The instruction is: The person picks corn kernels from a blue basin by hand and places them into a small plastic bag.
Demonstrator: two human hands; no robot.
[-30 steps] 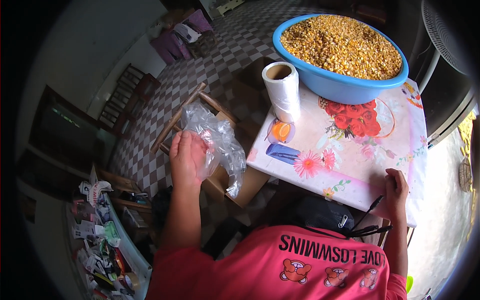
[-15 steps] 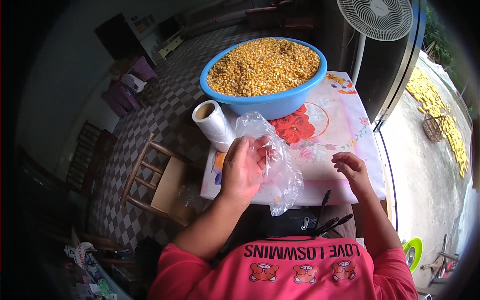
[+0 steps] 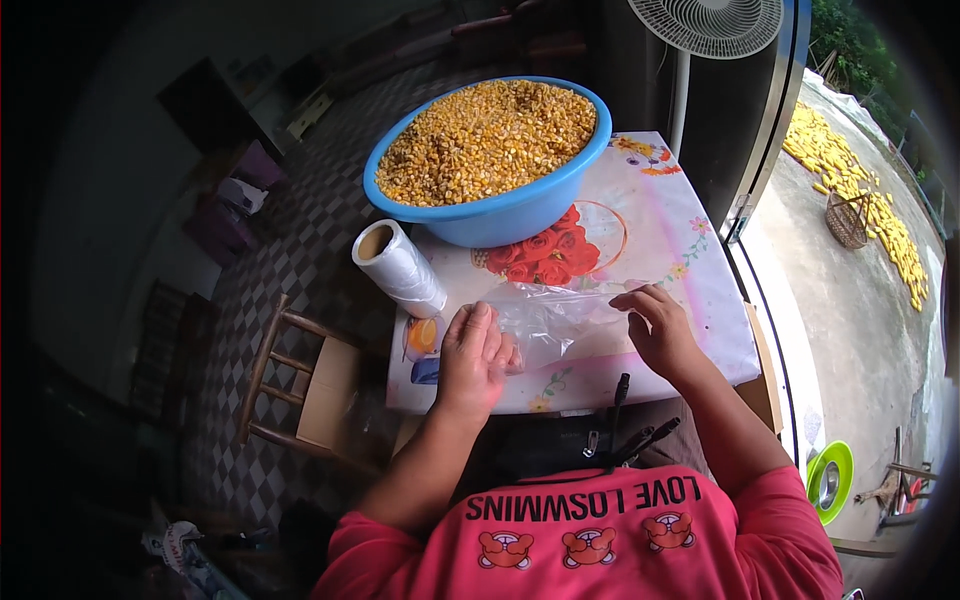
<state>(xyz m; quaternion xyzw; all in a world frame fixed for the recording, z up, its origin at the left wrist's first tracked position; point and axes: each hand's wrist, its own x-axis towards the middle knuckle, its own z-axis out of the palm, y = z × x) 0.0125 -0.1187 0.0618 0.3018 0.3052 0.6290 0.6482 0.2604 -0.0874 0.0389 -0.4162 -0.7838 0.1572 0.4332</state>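
Plastic bag [image 3: 568, 330] — left end hidden by left hand [image 3: 473, 358], edges faint

Counter [image 3: 690, 330] is showing a pale, flower-printed top. Blue basin [image 3: 530, 212] is standing toward the far end, red printed roses [image 3: 548, 258] showing just in front. White roll [image 3: 408, 278] is standing on end by the left edge, near the basin; orange fruit print [image 3: 422, 335] is showing beside its base.
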